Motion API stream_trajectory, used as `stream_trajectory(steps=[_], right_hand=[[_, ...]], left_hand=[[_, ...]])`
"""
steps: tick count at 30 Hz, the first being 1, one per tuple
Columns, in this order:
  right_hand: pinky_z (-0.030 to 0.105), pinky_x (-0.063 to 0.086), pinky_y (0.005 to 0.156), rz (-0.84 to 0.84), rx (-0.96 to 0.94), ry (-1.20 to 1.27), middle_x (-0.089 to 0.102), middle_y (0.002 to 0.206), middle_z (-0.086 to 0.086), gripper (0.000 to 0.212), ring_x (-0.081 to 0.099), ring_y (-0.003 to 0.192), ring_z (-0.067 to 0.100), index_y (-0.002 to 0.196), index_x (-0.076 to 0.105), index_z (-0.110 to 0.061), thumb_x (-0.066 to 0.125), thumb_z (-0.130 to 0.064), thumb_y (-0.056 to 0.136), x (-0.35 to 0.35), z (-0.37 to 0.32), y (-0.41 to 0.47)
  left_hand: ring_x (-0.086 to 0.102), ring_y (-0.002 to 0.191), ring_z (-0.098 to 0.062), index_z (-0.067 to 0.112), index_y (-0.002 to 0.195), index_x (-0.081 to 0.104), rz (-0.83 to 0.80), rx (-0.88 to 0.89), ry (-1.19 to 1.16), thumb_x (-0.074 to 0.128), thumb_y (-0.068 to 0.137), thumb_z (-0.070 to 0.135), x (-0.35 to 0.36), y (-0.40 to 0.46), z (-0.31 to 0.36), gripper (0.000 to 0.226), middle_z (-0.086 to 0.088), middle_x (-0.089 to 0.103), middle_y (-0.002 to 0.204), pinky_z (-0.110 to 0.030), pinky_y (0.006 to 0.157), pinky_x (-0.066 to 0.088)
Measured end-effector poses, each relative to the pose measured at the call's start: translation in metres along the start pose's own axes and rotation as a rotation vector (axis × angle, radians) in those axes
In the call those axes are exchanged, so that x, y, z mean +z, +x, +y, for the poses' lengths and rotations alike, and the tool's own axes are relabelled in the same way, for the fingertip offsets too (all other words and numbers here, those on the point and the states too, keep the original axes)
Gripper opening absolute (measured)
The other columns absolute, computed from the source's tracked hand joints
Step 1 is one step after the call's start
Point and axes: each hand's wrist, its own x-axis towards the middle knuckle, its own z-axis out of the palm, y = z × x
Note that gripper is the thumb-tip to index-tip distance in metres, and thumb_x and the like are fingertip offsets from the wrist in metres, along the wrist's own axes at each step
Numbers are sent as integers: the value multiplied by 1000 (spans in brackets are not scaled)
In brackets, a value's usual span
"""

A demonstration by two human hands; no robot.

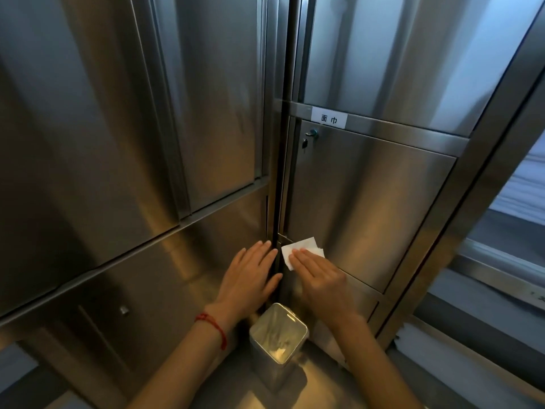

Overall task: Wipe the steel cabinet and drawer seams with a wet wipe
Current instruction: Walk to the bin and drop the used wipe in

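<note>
Two steel cabinets meet at a dark vertical seam (276, 172) in the middle of the view. My right hand (320, 277) lies flat with straight fingers, pressing a folded white wet wipe (300, 247) against the lower right cabinet door (368, 208), just right of the seam. My left hand (250, 276) rests flat with spread fingers on the left cabinet panel (191, 255), its fingertips at the seam's edge. A red string bracelet circles my left wrist.
A small steel bin (278, 332) with an open top stands on the floor below my hands. The right door carries a lock with a key (311, 134) and a white label (329, 118) above it. A steel frame post (460, 219) rises at the right.
</note>
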Motion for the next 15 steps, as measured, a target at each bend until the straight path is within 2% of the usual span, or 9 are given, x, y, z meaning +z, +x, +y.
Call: stream_trajectory(steps=[9,15], right_hand=[[36,56,73,-29,36,43,72,99,11,55,70,90,22,96,74,-4,94,-12,45,49,43,6],[36,58,70,-62,31,85,72,98,10,55,70,89,22,95,75,-4,94,-18,45,79,79,8]], left_hand=[[11,142,-13,24,145,21,-13,-14,-26,29,96,49,39,42,-7,56,2,17,154,-25,108,-3],[9,142,-12,23,146,20,-42,-66,-35,29,96,48,67,72,-3,56,2,16,154,-25,108,-6]])
